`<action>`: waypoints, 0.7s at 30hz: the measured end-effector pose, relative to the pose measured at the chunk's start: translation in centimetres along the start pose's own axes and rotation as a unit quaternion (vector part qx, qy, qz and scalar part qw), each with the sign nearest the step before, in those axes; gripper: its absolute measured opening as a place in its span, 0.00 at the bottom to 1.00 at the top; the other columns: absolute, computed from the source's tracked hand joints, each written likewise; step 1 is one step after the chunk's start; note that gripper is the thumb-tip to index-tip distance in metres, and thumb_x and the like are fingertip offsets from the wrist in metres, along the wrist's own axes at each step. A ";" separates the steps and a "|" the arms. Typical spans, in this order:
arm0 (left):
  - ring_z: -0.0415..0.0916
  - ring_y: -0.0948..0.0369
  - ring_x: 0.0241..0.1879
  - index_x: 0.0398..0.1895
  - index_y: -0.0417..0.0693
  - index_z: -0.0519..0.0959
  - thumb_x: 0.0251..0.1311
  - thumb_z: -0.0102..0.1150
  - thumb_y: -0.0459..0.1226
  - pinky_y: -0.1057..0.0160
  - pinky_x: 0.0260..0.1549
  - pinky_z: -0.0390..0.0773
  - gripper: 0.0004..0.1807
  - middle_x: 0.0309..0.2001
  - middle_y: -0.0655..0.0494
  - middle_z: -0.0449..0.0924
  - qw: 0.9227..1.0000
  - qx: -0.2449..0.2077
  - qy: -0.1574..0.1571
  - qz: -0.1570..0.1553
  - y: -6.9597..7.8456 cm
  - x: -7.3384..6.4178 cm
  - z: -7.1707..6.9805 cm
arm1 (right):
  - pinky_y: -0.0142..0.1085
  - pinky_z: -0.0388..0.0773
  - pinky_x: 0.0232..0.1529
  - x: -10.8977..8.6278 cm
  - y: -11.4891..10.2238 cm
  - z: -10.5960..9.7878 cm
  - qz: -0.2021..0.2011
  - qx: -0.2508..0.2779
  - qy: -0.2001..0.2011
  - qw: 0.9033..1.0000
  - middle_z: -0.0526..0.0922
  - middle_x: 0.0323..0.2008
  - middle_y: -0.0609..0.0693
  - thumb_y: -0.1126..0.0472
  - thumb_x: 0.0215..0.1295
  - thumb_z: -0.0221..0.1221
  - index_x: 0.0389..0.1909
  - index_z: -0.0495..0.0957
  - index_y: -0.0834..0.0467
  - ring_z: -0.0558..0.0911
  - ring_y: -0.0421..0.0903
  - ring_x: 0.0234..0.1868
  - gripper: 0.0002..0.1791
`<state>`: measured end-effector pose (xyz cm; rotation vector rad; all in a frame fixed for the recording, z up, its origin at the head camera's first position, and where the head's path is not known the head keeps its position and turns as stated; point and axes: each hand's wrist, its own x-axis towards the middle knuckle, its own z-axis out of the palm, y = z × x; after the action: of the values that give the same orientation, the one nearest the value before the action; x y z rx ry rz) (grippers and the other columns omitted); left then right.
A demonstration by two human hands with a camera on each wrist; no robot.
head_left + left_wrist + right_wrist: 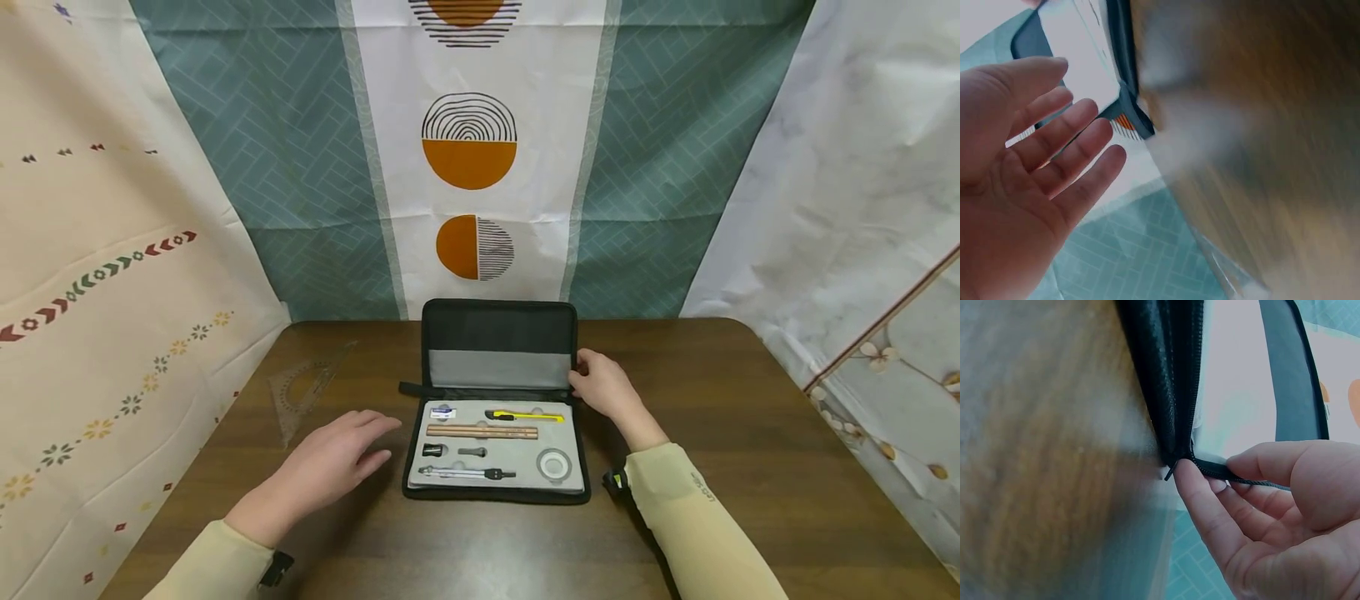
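A black zippered stationery case [411,492] lies open on the table, its lid [498,325] standing up at the back. On its grey insert sit an eraser [442,413], a yellow utility knife [528,417], wooden pencils [482,432], a black sharpener [432,450], a compass [468,472] and a round clear-rimmed disc [554,465]. At the lid's lower right edge, my right hand [606,387] pinches the zippered border between thumb and fingers, close to a zipper pull [1171,471]. My left hand [337,454] hovers left of the case, fingers spread loosely and holding nothing.
A clear set square [285,408] with a protractor cut-out lies on the brown wooden table [712,467], beyond my left hand. A black strap end [412,389] sticks out left of the case. Patterned cloths [300,167] hang around the table's back and sides.
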<state>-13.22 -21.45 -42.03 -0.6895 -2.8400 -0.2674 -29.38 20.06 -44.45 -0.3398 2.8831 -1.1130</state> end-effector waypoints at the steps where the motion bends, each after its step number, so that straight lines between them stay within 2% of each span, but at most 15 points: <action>1: 0.86 0.51 0.57 0.65 0.46 0.86 0.69 0.78 0.37 0.45 0.54 0.87 0.23 0.58 0.51 0.87 1.000 0.000 0.002 -0.007 -0.3 0.0 -0.2 | 0.48 0.86 0.43 0.0 0.0 0.0 0.001 0.001 -0.001 1.000 0.86 0.45 0.60 0.63 0.81 0.58 0.54 0.78 0.67 0.91 0.49 0.37 0.11; 7: 0.86 0.48 0.54 0.63 0.45 0.86 0.73 0.75 0.41 0.41 0.53 0.86 0.20 0.55 0.49 0.87 0.998 -0.013 0.015 -0.067 -2.2 0.3 -0.9 | 0.48 0.87 0.43 0.0 0.0 0.1 0.000 0.003 -0.001 1.000 0.86 0.45 0.60 0.64 0.80 0.59 0.56 0.79 0.67 0.91 0.48 0.37 0.12; 13: 0.87 0.48 0.49 0.61 0.42 0.87 0.75 0.73 0.43 0.39 0.50 0.86 0.19 0.54 0.46 0.87 0.992 -0.028 0.023 -0.119 -4.4 0.3 -0.9 | 0.48 0.87 0.43 0.0 0.0 0.0 -0.007 0.004 0.002 1.000 0.87 0.46 0.61 0.64 0.80 0.58 0.56 0.79 0.68 0.91 0.49 0.36 0.13; 21: 0.88 0.46 0.48 0.60 0.38 0.86 0.76 0.71 0.41 0.38 0.46 0.86 0.18 0.54 0.41 0.87 0.989 -0.028 0.030 -0.144 -6.7 -0.3 -1.1 | 0.47 0.87 0.42 -0.1 0.0 0.0 -0.012 0.008 0.003 1.000 0.87 0.47 0.63 0.65 0.80 0.58 0.59 0.79 0.69 0.91 0.50 0.37 0.14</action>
<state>-15.89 -27.72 -41.88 -0.2733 -2.8762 -0.4072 -29.33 20.07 -44.51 -0.3706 2.8814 -1.1417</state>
